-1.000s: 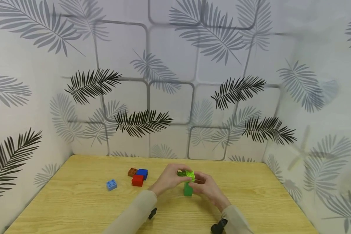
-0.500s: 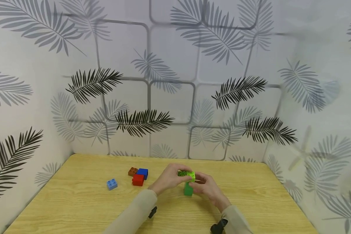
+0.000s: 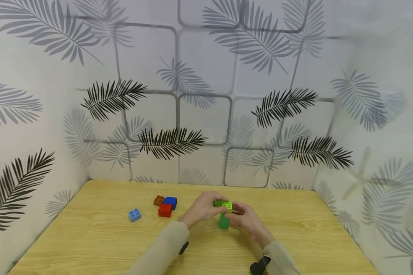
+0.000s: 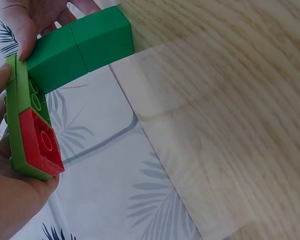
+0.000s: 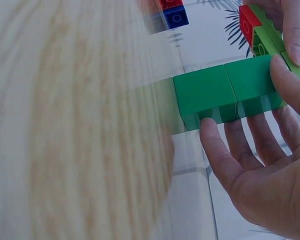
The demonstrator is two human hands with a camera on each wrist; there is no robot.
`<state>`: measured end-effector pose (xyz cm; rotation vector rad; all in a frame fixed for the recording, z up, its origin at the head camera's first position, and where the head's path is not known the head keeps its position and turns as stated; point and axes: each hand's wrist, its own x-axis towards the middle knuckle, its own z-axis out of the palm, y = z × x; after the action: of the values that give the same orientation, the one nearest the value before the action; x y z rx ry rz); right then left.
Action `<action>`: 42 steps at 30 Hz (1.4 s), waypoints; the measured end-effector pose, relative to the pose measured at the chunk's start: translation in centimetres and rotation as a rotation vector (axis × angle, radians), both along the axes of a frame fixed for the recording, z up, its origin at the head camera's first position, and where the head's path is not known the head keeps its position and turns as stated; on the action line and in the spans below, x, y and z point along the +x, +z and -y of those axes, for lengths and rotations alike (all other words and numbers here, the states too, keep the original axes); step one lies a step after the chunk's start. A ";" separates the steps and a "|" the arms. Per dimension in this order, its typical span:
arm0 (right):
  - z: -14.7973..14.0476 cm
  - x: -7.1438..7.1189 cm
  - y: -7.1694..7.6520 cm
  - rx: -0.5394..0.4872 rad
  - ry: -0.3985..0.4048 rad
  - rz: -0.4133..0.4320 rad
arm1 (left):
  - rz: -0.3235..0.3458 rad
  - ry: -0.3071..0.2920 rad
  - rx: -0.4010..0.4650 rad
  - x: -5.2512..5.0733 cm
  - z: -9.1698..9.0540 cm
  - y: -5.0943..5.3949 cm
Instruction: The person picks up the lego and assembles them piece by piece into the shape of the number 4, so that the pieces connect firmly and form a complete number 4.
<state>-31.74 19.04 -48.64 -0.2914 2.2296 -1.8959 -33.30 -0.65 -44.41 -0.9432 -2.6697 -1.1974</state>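
Two dark green toy bricks (image 3: 224, 221) stand stacked upright on the table. My right hand (image 3: 249, 221) holds this stack, thumb and fingers around it in the right wrist view. Across the top lies a light green brick piece (image 3: 227, 206), which overhangs toward the left. A red brick (image 4: 40, 142) is fixed under its overhanging end, as the left wrist view shows. My left hand (image 3: 204, 208) grips the light green piece between thumb and fingers. The left fingers hide part of it in the head view.
To the left on the wooden table (image 3: 99, 236) lie a light blue brick (image 3: 135, 215), a brown brick (image 3: 159, 200), a blue brick (image 3: 170, 202) and a red brick (image 3: 165, 210). A patterned wall (image 3: 203, 164) stands behind the table's back edge.
The whole head view has shifted slightly, with the scene moving to the right. Both hands keep their grip, and the bricks stay the same relative to each other.
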 end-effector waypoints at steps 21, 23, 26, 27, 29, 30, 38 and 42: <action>-0.8 0.3 0.3 -0.096 0.070 0.027 | 0.157 0.026 -0.002 -0.2 -0.1 0.5; -0.9 0.2 0.3 -0.098 0.084 0.034 | 0.157 0.022 0.004 -0.2 0.0 0.4; -0.9 0.3 0.4 -0.097 0.086 0.034 | 0.160 0.026 0.001 -0.3 0.1 0.3; -0.9 0.4 0.4 -0.098 0.081 0.033 | 0.162 0.025 0.001 -0.3 0.1 0.2; -0.7 0.5 0.5 -0.092 0.061 0.028 | 0.165 0.025 -0.006 -0.3 0.2 0.2; -0.6 0.5 0.5 -0.088 0.047 0.023 | 0.164 0.024 -0.009 -0.3 0.2 0.3; 0.5 0.7 0.6 -0.080 -0.034 -0.013 | 0.066 -0.013 -0.022 -0.2 0.6 -0.4; 0.9 0.7 0.7 -0.089 -0.042 -0.009 | 0.056 -0.004 0.000 -0.2 0.9 -0.8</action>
<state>-31.07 18.17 -47.91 -0.2691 2.1766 -2.0234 -33.47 -1.52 -45.22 -0.9285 -2.7117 -1.2422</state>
